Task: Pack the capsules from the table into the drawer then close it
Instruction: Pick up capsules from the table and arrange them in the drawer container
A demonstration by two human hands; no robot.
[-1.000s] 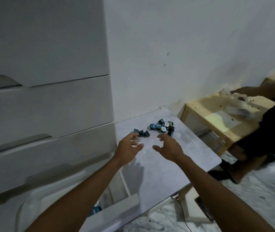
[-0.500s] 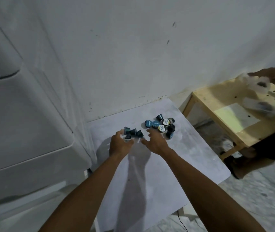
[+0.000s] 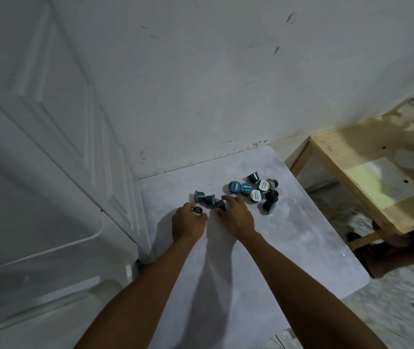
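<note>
A: We are curling our left hand [image 3: 188, 224] around one dark round capsule [image 3: 197, 211]; its fingertips are hiding behind it.

B: And our right hand [image 3: 236, 217], fingers spread, is touching a teal capsule [image 3: 219, 204] without clamping it.

A: We are counting twelve small foil-topped capsules on the pale grey marbled table [image 3: 289, 248]: four by our hands, eight clustered [image 3: 256, 191] just beyond, to the right.

B: The white plastic drawer unit [image 3: 49, 172] is blurring at left; we cannot tell which drawer is open.

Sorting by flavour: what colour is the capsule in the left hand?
Dark, nearly black capsule, held by the left hand; head view.
</note>
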